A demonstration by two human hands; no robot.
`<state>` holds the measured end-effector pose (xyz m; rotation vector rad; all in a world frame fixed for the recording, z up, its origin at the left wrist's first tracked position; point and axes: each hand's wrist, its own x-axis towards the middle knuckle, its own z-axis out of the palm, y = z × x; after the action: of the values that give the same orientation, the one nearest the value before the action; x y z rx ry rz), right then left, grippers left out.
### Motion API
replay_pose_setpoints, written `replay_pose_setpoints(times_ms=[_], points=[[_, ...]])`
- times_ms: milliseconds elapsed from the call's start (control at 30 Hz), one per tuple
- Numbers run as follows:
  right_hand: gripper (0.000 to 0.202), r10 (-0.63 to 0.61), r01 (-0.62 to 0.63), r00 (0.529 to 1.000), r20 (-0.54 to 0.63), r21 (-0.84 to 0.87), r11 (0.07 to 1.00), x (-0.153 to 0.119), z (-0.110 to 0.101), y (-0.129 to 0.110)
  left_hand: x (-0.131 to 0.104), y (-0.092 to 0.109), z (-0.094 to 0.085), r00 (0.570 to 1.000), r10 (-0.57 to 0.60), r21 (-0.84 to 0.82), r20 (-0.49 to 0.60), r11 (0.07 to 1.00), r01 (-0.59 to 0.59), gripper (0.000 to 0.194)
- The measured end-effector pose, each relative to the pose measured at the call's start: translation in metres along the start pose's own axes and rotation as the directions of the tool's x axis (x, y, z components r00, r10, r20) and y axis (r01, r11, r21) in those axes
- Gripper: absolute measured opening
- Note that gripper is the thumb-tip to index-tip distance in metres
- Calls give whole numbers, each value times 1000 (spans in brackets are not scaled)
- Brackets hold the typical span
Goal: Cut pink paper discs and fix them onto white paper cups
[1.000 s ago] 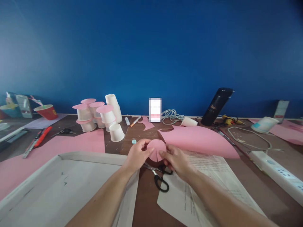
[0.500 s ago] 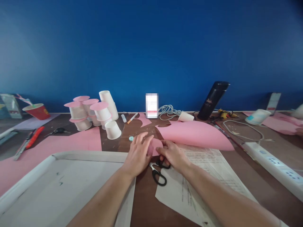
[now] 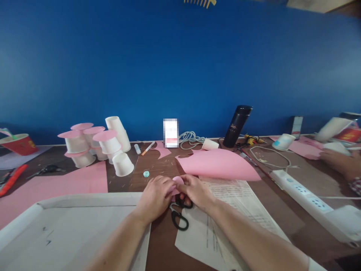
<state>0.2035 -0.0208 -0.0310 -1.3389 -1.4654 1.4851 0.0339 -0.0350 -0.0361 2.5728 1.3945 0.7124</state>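
Both my hands hold a small piece of pink paper (image 3: 177, 180) between them, low over the table's middle. My left hand (image 3: 155, 196) grips its left side with bent fingers, which hide part of it. On the right side, my right hand (image 3: 196, 191) pinches the paper between thumb and fingers. Black-handled scissors (image 3: 179, 221) lie just below the paper, partly covered by my right hand. A large curled sheet of pink paper (image 3: 220, 163) rests beyond my right hand. Printed sheets (image 3: 203, 233) lie under my right forearm.
Stacked white paper cups (image 3: 77, 145) with pink discs stand at the left, near a single white cup (image 3: 123, 164). A black flask (image 3: 237, 126) leans at the back. A power strip (image 3: 303, 194) lies right. Another person's hand (image 3: 342, 162) is at far right.
The view has turned right, so the table things appear further left. The pink piece between my hands now looks more bent and less of it shows. Another person's hand shows more fully.
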Motion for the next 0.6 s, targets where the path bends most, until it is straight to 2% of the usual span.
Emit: replay_pose_setpoints(times_ms=[100, 200, 333, 433, 500, 567, 600], points=[[30, -6, 6, 1000, 11, -2, 1000, -1, -1, 1, 0, 4, -1, 999, -28, -17, 25, 999, 29, 17], [38, -20, 21, 999, 42, -17, 1000, -3, -3, -2, 0, 6, -2, 998, -40, -19, 44, 999, 41, 9], [39, -28, 34, 997, 75, -72, 997, -4, -2, -6, 1, 8, -5, 997, -31, -3, 64, 1000, 31, 14], [39, -39, 41, 999, 23, -130, 991, -4, -1, -4, 1, 8, -5, 997, -39, 8, 60, 999, 38, 21], [42, -136, 112, 987, -90, -227, 967, -4, -3, -2, 1, 8, -4, 998, -53, 27, 47, 998, 51, 24], [42, -329, 251, 927, -179, -356, 900, -7, -5, -2, 0, 7, -3, 997, -73, 48, 33, 996, 71, 24], [40, -414, 317, 892, -183, -399, 860, -9, -6, -2, -1, 7, -2, 996, -81, 51, 24, 996, 79, 21]])
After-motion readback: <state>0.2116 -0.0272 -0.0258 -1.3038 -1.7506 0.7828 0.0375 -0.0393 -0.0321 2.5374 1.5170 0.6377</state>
